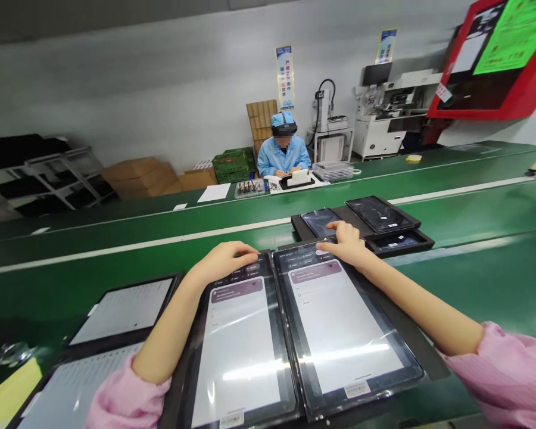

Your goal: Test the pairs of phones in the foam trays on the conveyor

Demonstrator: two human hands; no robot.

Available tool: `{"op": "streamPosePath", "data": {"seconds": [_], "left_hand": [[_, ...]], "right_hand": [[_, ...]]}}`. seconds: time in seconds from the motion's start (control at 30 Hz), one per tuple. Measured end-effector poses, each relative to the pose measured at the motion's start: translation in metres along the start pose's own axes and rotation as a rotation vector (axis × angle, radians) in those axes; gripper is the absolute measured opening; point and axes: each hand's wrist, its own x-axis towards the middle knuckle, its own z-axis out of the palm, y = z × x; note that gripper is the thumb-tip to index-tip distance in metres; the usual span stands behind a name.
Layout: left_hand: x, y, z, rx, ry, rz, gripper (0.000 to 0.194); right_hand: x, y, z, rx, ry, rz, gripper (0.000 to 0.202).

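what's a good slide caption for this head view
Left hand and right hand touch the tops of two lit tablets.

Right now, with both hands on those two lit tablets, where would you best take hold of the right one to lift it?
Probably by the right tablet's long outer edge, coming from the right: it lies flat, its left edge sits tight against the left tablet.

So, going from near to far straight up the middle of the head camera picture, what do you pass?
Two lit tablets side by side → the left hand and right hand on their far ends → dark tablets in trays → white stripe on the green belt → seated co-worker in blue → grey wall.
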Motion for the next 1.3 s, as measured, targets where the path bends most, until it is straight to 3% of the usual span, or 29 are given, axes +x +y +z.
{"op": "streamPosePath", "data": {"seconds": [0.17,0.3,0.4,0.47,0.5,0.6,0.67,0.73,0.8,0.9,1.0,1.13,1.3], "left_hand": [[-0.006,-0.002,0.003,0.006,-0.06,0.005,0.059],[-0.018,-0.011,0.005,0.098,-0.191,0.114,0.11],[-0.019,-0.016,0.008,0.092,-0.166,0.137,0.131],[-0.01,-0.016,0.01,0.027,-0.105,0.135,0.121],[-0.004,-0.015,0.011,-0.014,-0.071,0.114,0.107],[0.012,-0.009,0.013,-0.076,0.085,-0.019,0.046],[0.012,-0.004,0.015,-0.073,0.177,-0.069,0.028],[-0.002,0.001,0.018,-0.077,0.226,-0.062,0.033],[-0.027,0.006,0.022,-0.065,0.284,0.003,0.037],[-0.071,0.016,0.032,0.004,0.349,0.169,0.036],[-0.103,0.024,0.045,0.006,0.327,0.27,0.042],[-0.121,0.028,0.053,0.004,0.193,0.345,0.049],[-0.123,0.023,0.054,0.057,0.197,0.381,0.057]], "right_hand": [[0.002,0.011,-0.003,0.03,0.016,-0.045,0.07],[-0.003,0.025,-0.015,0.089,-0.04,-0.124,0.079],[-0.011,0.032,-0.024,0.116,-0.164,-0.269,0.106],[-0.011,0.032,-0.025,0.147,-0.156,-0.282,0.11],[-0.008,0.03,-0.024,0.163,-0.119,-0.252,0.104],[0.004,0.026,-0.021,0.214,0.005,-0.163,0.062],[0.005,0.025,-0.023,0.242,0.039,-0.15,0.041],[-0.007,0.027,-0.031,0.257,0.058,-0.188,0.035],[-0.03,0.033,-0.042,0.227,0.056,-0.325,0.039],[-0.071,0.041,-0.052,0.114,0.046,-0.589,0.055],[-0.094,0.043,-0.053,0.018,0.084,-0.739,0.071],[-0.097,0.04,-0.049,-0.034,0.104,-0.781,0.078],[-0.094,0.043,-0.048,-0.038,0.179,-0.773,0.074]]}}
